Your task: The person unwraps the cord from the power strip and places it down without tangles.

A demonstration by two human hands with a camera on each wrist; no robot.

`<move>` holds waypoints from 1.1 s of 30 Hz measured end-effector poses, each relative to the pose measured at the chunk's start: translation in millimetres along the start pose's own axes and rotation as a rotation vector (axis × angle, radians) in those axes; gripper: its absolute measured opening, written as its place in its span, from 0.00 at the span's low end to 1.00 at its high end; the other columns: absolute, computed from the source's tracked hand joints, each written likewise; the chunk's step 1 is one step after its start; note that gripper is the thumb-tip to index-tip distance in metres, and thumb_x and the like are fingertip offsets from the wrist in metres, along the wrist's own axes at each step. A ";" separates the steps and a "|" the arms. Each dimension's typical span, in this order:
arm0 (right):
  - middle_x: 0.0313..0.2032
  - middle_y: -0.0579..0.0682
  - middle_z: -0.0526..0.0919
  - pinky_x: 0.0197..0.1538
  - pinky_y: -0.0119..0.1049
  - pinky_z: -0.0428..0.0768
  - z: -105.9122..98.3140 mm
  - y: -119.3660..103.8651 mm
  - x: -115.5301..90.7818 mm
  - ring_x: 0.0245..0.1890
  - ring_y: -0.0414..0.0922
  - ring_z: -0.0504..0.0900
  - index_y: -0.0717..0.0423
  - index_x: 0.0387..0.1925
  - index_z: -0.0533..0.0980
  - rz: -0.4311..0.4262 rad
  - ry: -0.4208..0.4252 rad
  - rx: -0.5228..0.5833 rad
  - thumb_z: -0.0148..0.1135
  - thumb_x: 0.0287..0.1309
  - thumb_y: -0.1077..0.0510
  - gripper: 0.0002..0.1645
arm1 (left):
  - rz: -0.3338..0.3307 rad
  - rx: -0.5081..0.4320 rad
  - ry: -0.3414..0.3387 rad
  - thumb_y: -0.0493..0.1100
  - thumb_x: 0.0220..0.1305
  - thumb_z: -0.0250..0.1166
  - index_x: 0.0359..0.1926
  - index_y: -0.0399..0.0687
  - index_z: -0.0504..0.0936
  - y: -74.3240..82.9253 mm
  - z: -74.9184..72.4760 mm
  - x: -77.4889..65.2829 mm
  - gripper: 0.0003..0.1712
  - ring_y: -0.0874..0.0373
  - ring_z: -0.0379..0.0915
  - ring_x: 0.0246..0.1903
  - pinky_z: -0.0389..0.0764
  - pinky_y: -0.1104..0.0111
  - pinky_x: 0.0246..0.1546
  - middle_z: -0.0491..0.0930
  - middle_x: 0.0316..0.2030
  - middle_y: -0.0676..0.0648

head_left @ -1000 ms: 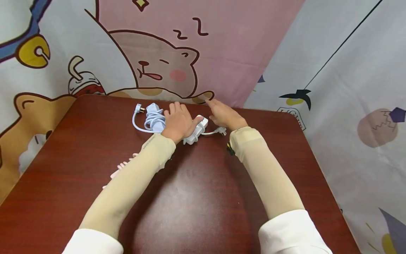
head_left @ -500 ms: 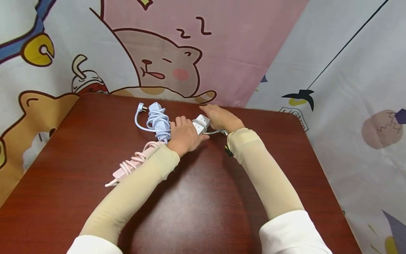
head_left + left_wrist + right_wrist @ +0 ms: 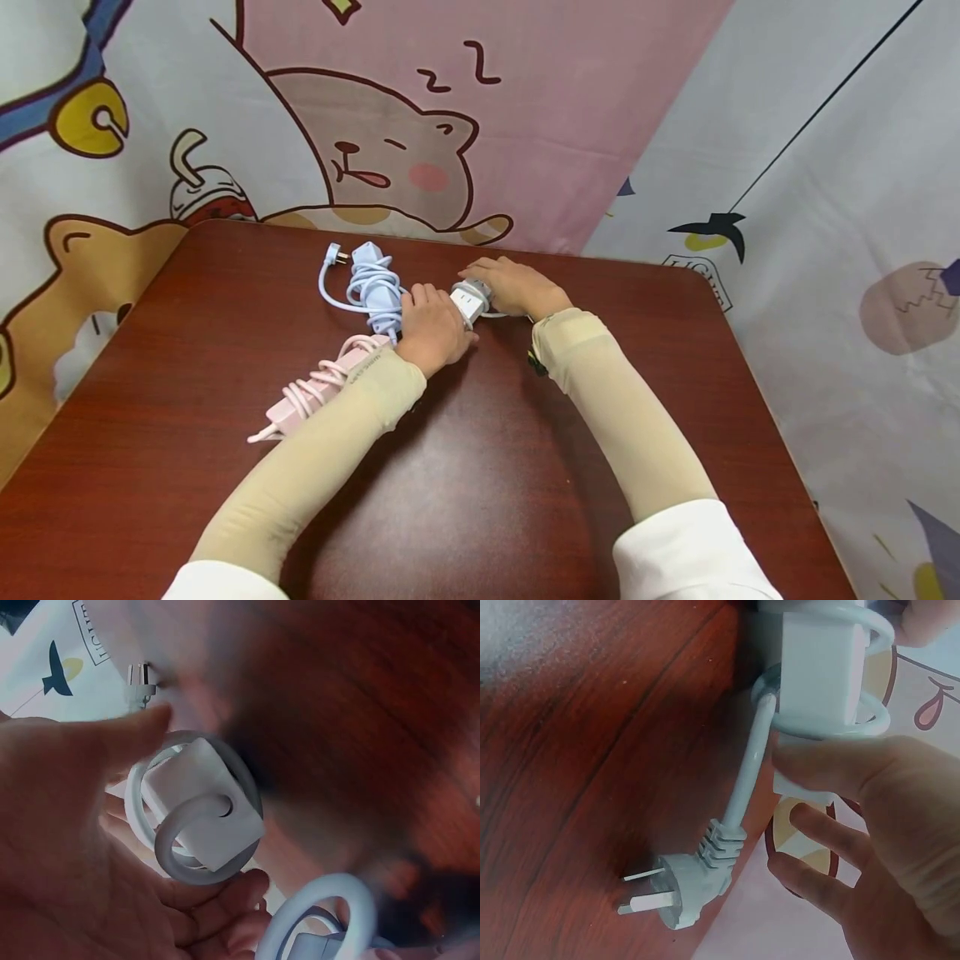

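A white power strip [image 3: 468, 303], its cord wound around it, lies slantwise between both hands near the far side of the table. My left hand [image 3: 433, 329] grips its near end; the left wrist view shows thumb and fingers on either side of the strip's end face [image 3: 201, 802]. At the far end, my right hand [image 3: 513, 287] holds the strip between thumb [image 3: 832, 765] and fingers. From the strip a short cord length runs to a plug [image 3: 679, 889] with metal prongs, hidden behind the right hand in the head view.
Just left of the left hand is a blue power strip [image 3: 378, 293] with wound cord and its plug [image 3: 335, 254] sticking out. A pink power strip [image 3: 322, 387] lies nearer, partly under the left forearm. Behind the brown table [image 3: 600, 417] hangs a cartoon-printed cloth [image 3: 555, 125].
The left hand has drawn back toward the near end of the white power strip, uncovering its sockets. My right hand has moved left and down onto the far end.
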State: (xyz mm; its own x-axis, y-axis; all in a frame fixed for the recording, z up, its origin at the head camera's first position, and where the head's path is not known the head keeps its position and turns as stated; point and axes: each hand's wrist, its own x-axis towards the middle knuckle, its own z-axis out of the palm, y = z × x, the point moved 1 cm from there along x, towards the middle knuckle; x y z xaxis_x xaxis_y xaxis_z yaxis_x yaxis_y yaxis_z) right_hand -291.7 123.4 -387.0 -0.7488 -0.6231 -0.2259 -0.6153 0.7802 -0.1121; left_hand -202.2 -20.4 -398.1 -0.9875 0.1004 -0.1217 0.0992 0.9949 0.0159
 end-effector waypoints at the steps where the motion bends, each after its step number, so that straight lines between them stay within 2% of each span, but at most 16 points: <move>1: 0.72 0.45 0.69 0.69 0.51 0.74 0.6 0.4 -0.3 0.69 0.54 0.71 0.43 0.73 0.68 -0.001 0.003 -0.002 0.64 0.63 0.66 0.39 | -0.001 0.016 -0.004 0.71 0.61 0.64 0.58 0.29 0.70 0.2 0.4 0.2 0.49 0.41 0.65 0.57 0.68 0.51 0.58 0.72 0.53 0.34; 5: 0.69 0.45 0.73 0.66 0.51 0.76 1.6 2.1 -2.2 0.66 0.53 0.74 0.43 0.69 0.71 0.007 0.018 0.000 0.68 0.63 0.63 0.35 | 0.005 0.065 -0.002 0.66 0.64 0.65 0.57 0.29 0.72 0.1 1.5 1.4 0.43 0.41 0.66 0.56 0.68 0.51 0.57 0.75 0.53 0.34; 8: 0.67 0.45 0.75 0.66 0.50 0.76 2.4 3.9 -4.1 0.65 0.52 0.75 0.42 0.67 0.72 0.016 0.021 0.013 0.70 0.62 0.60 0.33 | 0.012 0.062 0.012 0.61 0.66 0.64 0.57 0.29 0.73 -0.6 1.9 2.8 0.38 0.41 0.67 0.56 0.68 0.50 0.57 0.76 0.52 0.34; 13: 0.65 0.47 0.76 0.66 0.48 0.75 4.5 9.5 -7.3 0.64 0.49 0.76 0.44 0.66 0.73 0.009 0.027 0.057 0.72 0.62 0.56 0.32 | 0.014 0.012 0.040 0.54 0.65 0.63 0.55 0.32 0.73 -2.1 1.3 6.1 0.30 0.41 0.67 0.56 0.68 0.51 0.56 0.77 0.51 0.35; 18: 0.58 0.48 0.80 0.63 0.46 0.76 5.3 15.0 -12.3 0.57 0.48 0.78 0.48 0.62 0.75 -0.019 0.077 0.114 0.73 0.60 0.56 0.30 | 0.028 -0.045 0.084 0.50 0.62 0.66 0.53 0.34 0.73 -5.1 -1.3 7.8 0.27 0.41 0.68 0.55 0.69 0.50 0.55 0.77 0.49 0.36; 23: 0.53 0.50 0.80 0.61 0.44 0.76 3.5 18.8 -18.3 0.52 0.47 0.77 0.52 0.60 0.76 -0.047 0.132 0.171 0.75 0.58 0.57 0.28 | 0.043 -0.134 0.130 0.45 0.59 0.68 0.51 0.34 0.73 -8.5 -6.1 10.0 0.25 0.39 0.72 0.53 0.73 0.49 0.54 0.79 0.47 0.36; 28: 0.52 0.50 0.80 0.59 0.42 0.76 -0.1 21.5 -24.3 0.50 0.46 0.77 0.52 0.58 0.77 -0.040 0.157 0.194 0.74 0.58 0.55 0.27 | 0.040 -0.248 0.151 0.42 0.56 0.70 0.52 0.32 0.72 -12.0 -10.6 14.6 0.27 0.38 0.75 0.52 0.80 0.48 0.53 0.79 0.48 0.34; 33: 0.55 0.51 0.79 0.58 0.43 0.76 -2.7 25.0 -31.5 0.52 0.47 0.76 0.54 0.61 0.75 -0.002 0.162 0.241 0.74 0.59 0.53 0.30 | 0.038 -0.417 0.172 0.38 0.54 0.71 0.54 0.31 0.72 -17.9 -15.8 16.9 0.29 0.36 0.78 0.51 0.81 0.48 0.54 0.79 0.49 0.32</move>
State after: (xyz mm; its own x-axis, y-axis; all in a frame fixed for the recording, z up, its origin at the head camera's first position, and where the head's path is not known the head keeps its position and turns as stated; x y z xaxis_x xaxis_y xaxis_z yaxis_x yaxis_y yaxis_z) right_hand -284.1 162.4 -380.1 -0.7892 -0.6101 -0.0702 -0.5550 0.7575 -0.3439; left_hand -222.6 -36.6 -384.8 -0.9936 0.1001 0.0527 0.1130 0.9004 0.4201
